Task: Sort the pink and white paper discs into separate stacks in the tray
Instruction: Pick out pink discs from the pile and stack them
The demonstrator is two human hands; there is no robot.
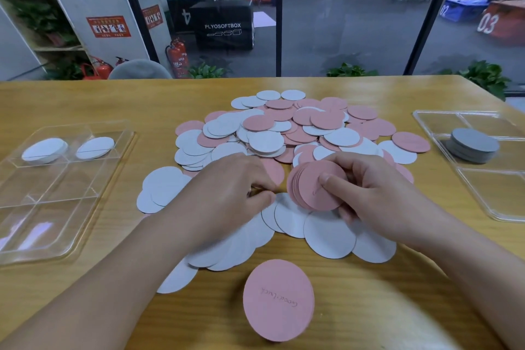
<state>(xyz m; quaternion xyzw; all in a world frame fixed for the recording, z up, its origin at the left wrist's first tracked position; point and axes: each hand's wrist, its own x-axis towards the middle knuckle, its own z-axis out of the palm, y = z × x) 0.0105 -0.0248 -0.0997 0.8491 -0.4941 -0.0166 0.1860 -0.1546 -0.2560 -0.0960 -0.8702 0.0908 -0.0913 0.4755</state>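
A big loose pile of pink and white paper discs [298, 128] covers the middle of the wooden table. My right hand [366, 190] grips a fanned stack of pink discs [312, 187], thumb pressed on its face. My left hand [227, 187] rests on the pile just left of that stack, fingertips curled at a disc's edge; what they pinch is hidden. A single pink disc with handwriting [278, 300] lies near the table's front edge. White discs [329, 236] lie under both hands. The clear tray [56, 193] at the left holds two white stacks [45, 150] in its far compartments.
A second clear divided tray [505, 193] at the right holds a grey stack of discs [473, 145]. Bare wood lies between each tray and the pile. Beyond the table's far edge are glass panes, plants and fire extinguishers.
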